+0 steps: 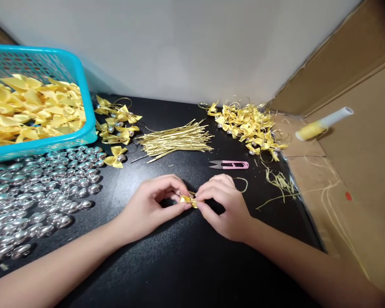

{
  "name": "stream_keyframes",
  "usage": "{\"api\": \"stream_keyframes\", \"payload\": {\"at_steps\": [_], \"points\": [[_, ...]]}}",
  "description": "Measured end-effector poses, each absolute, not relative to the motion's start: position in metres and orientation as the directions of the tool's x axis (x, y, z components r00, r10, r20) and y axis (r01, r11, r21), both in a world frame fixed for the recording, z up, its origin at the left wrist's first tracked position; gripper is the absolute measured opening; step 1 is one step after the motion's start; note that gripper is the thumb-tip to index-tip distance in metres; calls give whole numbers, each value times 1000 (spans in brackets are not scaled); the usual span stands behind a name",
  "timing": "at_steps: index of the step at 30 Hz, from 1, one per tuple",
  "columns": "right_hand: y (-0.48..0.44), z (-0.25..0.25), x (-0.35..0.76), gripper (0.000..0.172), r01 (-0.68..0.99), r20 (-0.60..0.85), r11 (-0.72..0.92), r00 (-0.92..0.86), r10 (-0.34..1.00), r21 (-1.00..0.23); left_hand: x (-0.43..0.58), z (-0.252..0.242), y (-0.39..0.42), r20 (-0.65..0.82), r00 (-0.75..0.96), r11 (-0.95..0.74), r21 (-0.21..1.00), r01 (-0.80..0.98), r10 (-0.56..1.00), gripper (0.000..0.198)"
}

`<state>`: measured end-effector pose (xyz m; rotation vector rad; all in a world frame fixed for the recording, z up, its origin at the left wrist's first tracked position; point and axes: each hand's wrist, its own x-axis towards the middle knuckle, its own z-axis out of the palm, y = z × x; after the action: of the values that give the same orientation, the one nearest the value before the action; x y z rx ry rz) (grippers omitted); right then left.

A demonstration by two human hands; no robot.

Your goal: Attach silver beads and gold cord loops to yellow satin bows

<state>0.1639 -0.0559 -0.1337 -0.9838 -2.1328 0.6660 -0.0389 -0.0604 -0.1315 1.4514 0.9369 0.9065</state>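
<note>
Between my two hands is a small yellow ribbon bow (186, 199), low over the black table. My left hand (157, 201) pinches its left side between thumb and fingers. My right hand (226, 205) is closed at the bow's right side, thumb and fingertips pressed together on it. A thin yellow cord loop (242, 185) sticks out behind the right hand. Fingers cover much of the bow, so any bead on it is hidden. Just beyond the hands lie a bundle of gold twist ties (176, 140) and pink-handled thread snips (229, 164).
Many silver beads (51, 184) spread across the left, below a turquoise basket (83, 98) of yellow bows. Finished-looking bows with beads lie in a small group (118, 122) and a larger heap (248, 124). Cord scraps (280, 184) and a yellow-wound tube (324, 124) are at the right.
</note>
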Motion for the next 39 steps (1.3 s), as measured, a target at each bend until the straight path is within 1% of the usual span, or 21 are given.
{"api": "stream_keyframes", "payload": {"at_steps": [5, 10, 14, 21, 29, 31, 32, 34, 36, 38, 39], "points": [[-57, -130, 166, 6, 413, 344, 555, -482, 806, -722, -39, -129, -59, 143, 387, -207, 970, 128, 911, 11], [-58, -125, 168, 7, 391, 358, 576, -502, 787, -718, -41, -129, -59, 215, 368, -295, 939, 177, 905, 12], [-59, -124, 169, 8, 379, 396, 607, -501, 769, -699, -42, -128, -61, 245, 349, -326, 925, 194, 905, 13], [-59, -125, 171, 9, 323, 461, 620, -450, 765, -715, -42, -130, -61, 289, 284, -358, 905, 232, 914, 19], [-59, -120, 174, 7, 264, 578, 681, -376, 725, -683, -41, -129, -61, 309, 233, -365, 893, 262, 922, 18], [-59, -122, 173, 4, 283, 553, 652, -359, 752, -704, -41, -128, -61, 323, 249, -388, 877, 283, 913, 17], [-59, -123, 172, 4, 311, 514, 623, -366, 776, -718, -41, -128, -61, 332, 265, -404, 866, 294, 905, 17], [-60, -126, 168, 14, 412, 397, 550, -402, 825, -726, -41, -127, -61, 352, 292, -437, 843, 313, 889, 16], [-60, -129, 165, 19, 522, 282, 499, -442, 852, -691, -41, -127, -62, 369, 302, -459, 827, 325, 879, 15], [-60, -130, 163, 13, 575, 218, 491, -479, 850, -654, -40, -126, -63, 380, 309, -473, 818, 328, 872, 15], [-60, -130, 163, 8, 571, 205, 504, -506, 838, -648, -40, -126, -63, 388, 311, -481, 813, 329, 868, 15]]}}
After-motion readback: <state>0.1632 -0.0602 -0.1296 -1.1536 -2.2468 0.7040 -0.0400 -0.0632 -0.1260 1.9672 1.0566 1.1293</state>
